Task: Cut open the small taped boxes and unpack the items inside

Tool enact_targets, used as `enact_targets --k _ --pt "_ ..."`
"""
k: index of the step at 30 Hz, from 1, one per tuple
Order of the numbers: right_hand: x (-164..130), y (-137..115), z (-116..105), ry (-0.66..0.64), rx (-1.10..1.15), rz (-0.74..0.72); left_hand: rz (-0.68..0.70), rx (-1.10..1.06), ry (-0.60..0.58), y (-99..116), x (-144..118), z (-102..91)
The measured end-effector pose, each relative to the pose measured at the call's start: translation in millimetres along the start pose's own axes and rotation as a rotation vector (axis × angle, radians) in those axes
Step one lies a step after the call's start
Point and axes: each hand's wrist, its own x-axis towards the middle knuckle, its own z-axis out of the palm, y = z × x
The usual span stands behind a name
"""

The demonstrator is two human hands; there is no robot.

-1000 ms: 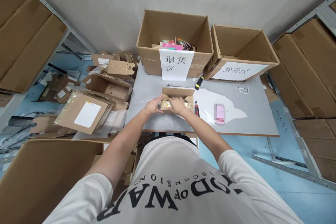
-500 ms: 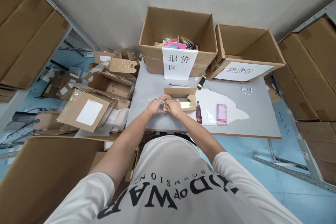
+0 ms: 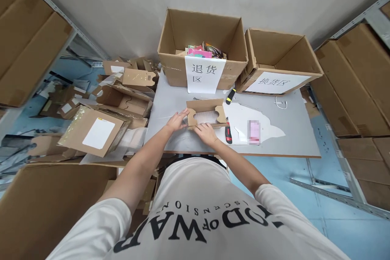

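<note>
A small brown cardboard box point(image 3: 205, 106) sits on the grey table with its top open and rounded notches in its end flaps. White, see-through wrapping point(image 3: 204, 117) shows inside it. My left hand point(image 3: 177, 121) grips the box at its left end, fingertips on the side flap. Along the front edge, my right hand point(image 3: 206, 133) has its fingers closed on the box wall. Just right of the box lies a red and black utility knife point(image 3: 228, 133). Behind it is a yellow and black utility knife point(image 3: 231, 96).
Two large labelled cartons stand at the back: a left carton point(image 3: 173, 69) with colourful packets inside, and a right carton point(image 3: 282, 46). A pink pixelated item point(image 3: 254, 132) lies on a white sheet point(image 3: 272, 130). Opened boxes point(image 3: 99, 128) pile up at the left.
The front panel with its label and tape has gone down out of sight, and the wrapping inside now shows. My right hand has shifted from the left corner to the front edge.
</note>
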Motion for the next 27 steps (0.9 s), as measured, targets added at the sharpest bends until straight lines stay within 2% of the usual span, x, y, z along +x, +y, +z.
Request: enact_targets --k 5,7,9,11,14,18,20,23,25,27 --pt "-44.9 -3.5 34.0 -0.019 0.058 -0.021 0.029 -0.005 0.016 4.1 -3.3 2.4" --pt "-51.4 -1.7 41.6 -0.045 0.119 -0.031 0.017 -0.009 0.027 9.2 -6.8 2.4" --pt "-52.0 1.5 40.8 -0.019 0.198 -0.022 -0.027 0.002 0.047 17.5 -9.7 2.5" --pt "-49.5 6.3 31.1 0.053 0.274 0.032 -0.09 0.031 0.081 28.7 -10.8 2.3" --pt "-42.7 18.5 5.1 0.121 0.331 0.139 -0.164 0.069 0.147 47.7 -8.2 -0.7" --pt "-24.7 42.6 -32.5 0.001 0.257 0.195 -0.151 0.101 0.207 70.4 4.6 -10.8" --pt "-10.6 52.8 -45.3 -0.112 0.164 0.205 -0.049 0.117 0.16 79.8 15.2 -15.9" --pt "12.7 59.3 -53.6 -0.297 0.032 0.201 0.113 0.148 -0.04 91.4 33.0 -19.7" --pt "25.6 58.3 -53.0 -0.369 -0.01 0.205 0.122 0.2 -0.157 97.0 42.3 -18.7" --pt "33.8 55.5 -50.0 -0.391 -0.033 0.23 0.093 0.253 -0.2 100.2 47.4 -15.0"
